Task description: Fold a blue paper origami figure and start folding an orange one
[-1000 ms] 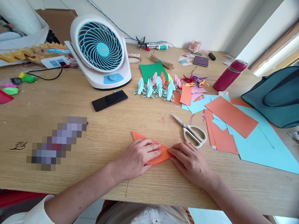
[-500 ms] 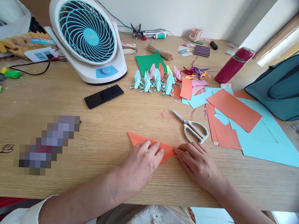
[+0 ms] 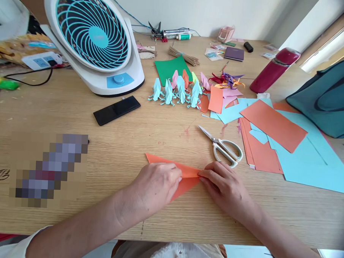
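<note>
A folded sheet of orange paper (image 3: 183,184) lies on the table in front of me, with a flap folded over along its upper edge. My left hand (image 3: 160,185) covers the paper's middle, its fingers curled together on the flap; the fingertips are partly hidden. At the paper's right corner, my right hand (image 3: 223,188) pinches the tip between thumb and fingers. Just above the right hand lie scissors (image 3: 221,146) with white handles, slightly open and pointing to the upper left.
Orange sheets (image 3: 274,126) and a large light-blue sheet (image 3: 307,169) lie to the right. Small folded paper figures (image 3: 181,91) stand by a green sheet (image 3: 166,66). A black phone (image 3: 117,110), a fan (image 3: 98,42), a red bottle (image 3: 274,70) and a teal bag (image 3: 327,97) surround the workspace.
My left hand has moved slightly left and down, its fingers curling in. More of the paper's lower layer now shows beneath the flap. The right hand keeps its pinch at the corner.
</note>
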`<state>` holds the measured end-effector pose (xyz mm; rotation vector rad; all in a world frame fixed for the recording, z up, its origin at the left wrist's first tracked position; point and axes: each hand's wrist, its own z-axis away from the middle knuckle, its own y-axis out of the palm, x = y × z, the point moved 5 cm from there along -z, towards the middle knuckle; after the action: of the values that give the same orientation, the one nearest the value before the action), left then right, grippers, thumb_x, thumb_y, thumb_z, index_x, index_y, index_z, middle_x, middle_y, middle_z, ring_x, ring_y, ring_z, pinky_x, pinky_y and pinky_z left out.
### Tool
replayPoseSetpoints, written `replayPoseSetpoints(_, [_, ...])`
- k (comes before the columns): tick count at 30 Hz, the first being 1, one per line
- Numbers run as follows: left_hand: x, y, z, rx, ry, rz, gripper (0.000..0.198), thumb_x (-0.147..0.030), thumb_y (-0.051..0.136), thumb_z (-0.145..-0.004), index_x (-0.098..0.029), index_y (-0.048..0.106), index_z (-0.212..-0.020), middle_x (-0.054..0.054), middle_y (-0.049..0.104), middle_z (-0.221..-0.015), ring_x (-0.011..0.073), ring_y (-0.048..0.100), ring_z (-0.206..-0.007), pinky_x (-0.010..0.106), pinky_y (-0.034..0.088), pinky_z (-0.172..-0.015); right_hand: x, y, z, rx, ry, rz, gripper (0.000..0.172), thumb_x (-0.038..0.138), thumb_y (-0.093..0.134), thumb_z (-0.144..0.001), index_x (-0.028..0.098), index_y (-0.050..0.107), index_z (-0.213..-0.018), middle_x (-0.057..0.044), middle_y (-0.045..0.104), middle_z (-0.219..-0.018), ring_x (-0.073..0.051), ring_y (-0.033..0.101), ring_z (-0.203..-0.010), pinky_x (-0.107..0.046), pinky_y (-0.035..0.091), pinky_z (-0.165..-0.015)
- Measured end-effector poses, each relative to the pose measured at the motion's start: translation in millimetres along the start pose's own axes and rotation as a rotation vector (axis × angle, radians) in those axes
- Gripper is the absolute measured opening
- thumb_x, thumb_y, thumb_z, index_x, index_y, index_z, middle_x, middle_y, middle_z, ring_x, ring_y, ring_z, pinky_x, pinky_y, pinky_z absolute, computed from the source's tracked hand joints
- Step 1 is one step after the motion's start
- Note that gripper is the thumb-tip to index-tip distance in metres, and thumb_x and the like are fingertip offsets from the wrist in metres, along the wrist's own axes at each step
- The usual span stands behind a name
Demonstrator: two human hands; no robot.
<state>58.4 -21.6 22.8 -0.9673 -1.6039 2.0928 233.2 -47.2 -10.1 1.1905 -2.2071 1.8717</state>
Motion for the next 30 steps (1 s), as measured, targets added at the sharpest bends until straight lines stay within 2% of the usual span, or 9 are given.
replayPoseSetpoints(3, [5.3, -5.6, -6.9, 0.063, -0.061, 0.044, 0.026, -0.018, 0.045, -0.096, -0.017, 0.064, -0.079, 0.005, 0.068, -0.082, 0.0201, 0.066, -0.072, 0.030, 0.045, -0.063, -2.5, -0.7, -2.7, 0.009, 0.063, -0.071, 0.019, 0.017, 0.047, -0.099, 0.021, 0.065, -0.094, -0.007, 0.060, -0.089, -0.019, 0.055, -0.079, -0.035, 0.048, -0.071])
replayPoseSetpoints(5, [5.3, -8.7, -12.5, 0.078, -0.051, 0.035, 0.020, -0.021, 0.050, -0.095, -0.018, 0.065, -0.081, 0.004, 0.069, -0.082, 0.0203, 0.066, -0.071, 0.029, 0.043, -0.060, -3.2, -1.3, -4.3, 0.014, 0.093, -0.088, 0.018, 0.018, 0.049, -0.098, 0.020, 0.064, -0.090, -0.006, 0.059, -0.087, -0.019, 0.055, -0.078, -0.034, 0.047, -0.069])
replayPoseSetpoints(9, [2.5, -11.3, -21.4, 0.042, 0.031, -0.021, 0.013, -0.020, 0.058, -0.090, -0.019, 0.063, -0.077, 0.002, 0.068, -0.073, 0.0192, 0.063, -0.064, 0.027, 0.037, -0.055, -3.9, -1.2, -6.7, 0.022, 0.118, -0.096, 0.018, 0.019, 0.049, -0.098, 0.020, 0.064, -0.088, -0.006, 0.059, -0.086, -0.018, 0.054, -0.077, -0.034, 0.047, -0.068])
replayPoseSetpoints(12, [5.5, -10.8, -24.2, -0.006, 0.048, 0.046, 0.016, -0.018, 0.057, -0.090, -0.020, 0.061, -0.074, 0.002, 0.066, -0.071, 0.0178, 0.061, -0.063, 0.027, 0.039, -0.059, -4.2, -1.4, -7.7, 0.014, 0.115, -0.074, 0.016, 0.020, 0.050, -0.098, 0.020, 0.066, -0.094, -0.006, 0.058, -0.084, -0.019, 0.054, -0.075, -0.034, 0.046, -0.066])
replayPoseSetpoints(15, [8.8, -9.4, -26.2, 0.006, 0.035, 0.080, 0.019, -0.020, 0.056, -0.091, -0.019, 0.059, -0.073, 0.001, 0.064, -0.070, 0.0175, 0.061, -0.063, 0.027, 0.040, -0.060, -4.1, -2.4, -8.3, 0.004, 0.110, -0.058, 0.016, 0.020, 0.050, -0.098, 0.021, 0.065, -0.094, -0.005, 0.058, -0.081, -0.018, 0.054, -0.073, -0.033, 0.045, -0.064])
replayPoseSetpoints(18, [9.0, -10.7, -29.3, 0.066, -0.012, 0.032, 0.020, -0.022, 0.056, -0.092, -0.019, 0.059, -0.073, 0.002, 0.065, -0.071, 0.0195, 0.063, -0.066, 0.028, 0.040, -0.060, -4.9, -4.1, -7.3, 0.001, 0.109, -0.055, 0.016, 0.019, 0.050, -0.098, 0.021, 0.065, -0.093, -0.004, 0.057, -0.081, -0.018, 0.054, -0.073, -0.032, 0.046, -0.064])
replayPoseSetpoints(23, [7.5, -14.9, -32.4, 0.242, -0.092, -0.074, 0.021, -0.023, 0.046, -0.097, -0.018, 0.062, -0.083, 0.006, 0.070, -0.083, 0.0234, 0.068, -0.077, 0.031, 0.045, -0.065, -13.1, -7.1, -1.2, 0.012, 0.178, -0.080, 0.013, 0.018, 0.050, -0.098, 0.020, 0.063, -0.095, -0.005, 0.056, -0.088, -0.018, 0.053, -0.077, -0.033, 0.046, -0.068])
replayPoseSetpoints(30, [2.4, -15.7, -35.5, 0.274, -0.062, -0.150, 0.020, -0.028, 0.045, -0.099, -0.019, 0.062, -0.094, 0.006, 0.071, -0.086, 0.0254, 0.070, -0.080, 0.033, 0.046, -0.066, -16.0, -8.1, -1.4, 0.028, 0.212, -0.110, 0.013, 0.015, 0.050, -0.096, 0.020, 0.061, -0.092, -0.005, 0.055, -0.091, -0.017, 0.053, -0.078, -0.033, 0.045, -0.068])
